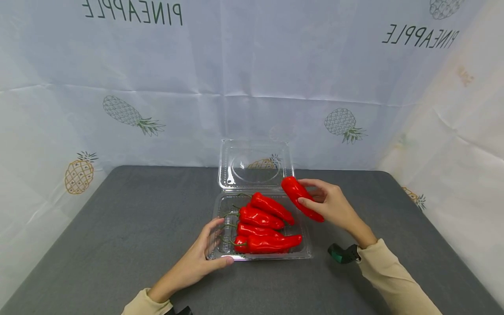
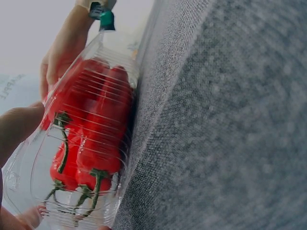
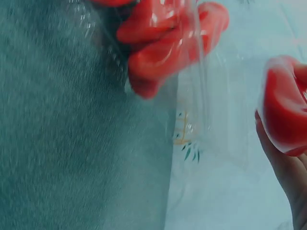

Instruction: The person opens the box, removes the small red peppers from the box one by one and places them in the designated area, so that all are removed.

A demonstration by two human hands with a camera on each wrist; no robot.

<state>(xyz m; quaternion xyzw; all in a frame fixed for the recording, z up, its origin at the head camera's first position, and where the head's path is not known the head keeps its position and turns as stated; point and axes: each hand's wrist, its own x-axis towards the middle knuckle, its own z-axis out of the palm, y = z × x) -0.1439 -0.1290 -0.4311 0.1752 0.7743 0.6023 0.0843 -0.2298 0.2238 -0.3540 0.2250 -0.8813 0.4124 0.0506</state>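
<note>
Left hand (image 1: pixel 194 264) spread round the near left corner of the clear box (image 1: pixel 275 257), thumb at front edge, fingers along left side, likely so the light plastic is steadied. Peppers (image 1: pixel 260 217) laid crosswise inside, stems left, presumably so they are nested snugly. Loose pepper (image 1: pixel 297 194) pinched between right hand's (image 1: pixel 332 203) thumb and fingers, held tilted above the far right edge. Lid (image 1: pixel 256 164) raised behind, so access from above is left unblocked. Printed cloth (image 1: pixel 252 65) hung beyond.

Left grip (image 1: pixel 200 257) low and spread, right grip (image 1: pixel 331 204) raised, pinching
</note>
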